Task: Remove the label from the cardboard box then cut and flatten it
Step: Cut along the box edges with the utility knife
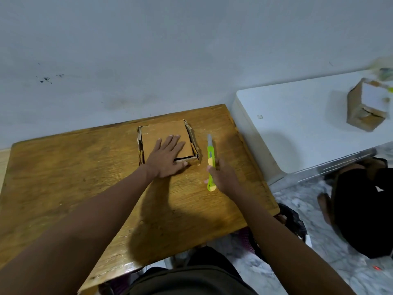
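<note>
A brown cardboard box point(165, 133) lies pressed flat on the wooden table point(74, 177), near its far edge. My left hand point(167, 157) rests palm down on the box's near half, fingers spread. To the right of the box my right hand point(223, 175) grips a green and yellow utility knife point(211, 160) by its lower half. The knife's grey tip points away from me, and it sits apart from the box. No label shows on the box's upper face.
A white table point(297, 128) stands to the right, with another cardboard box point(361, 109) bearing a white label on it. Another person's feet and dark clothing point(361, 205) are on the marble floor at right. A grey wall runs behind.
</note>
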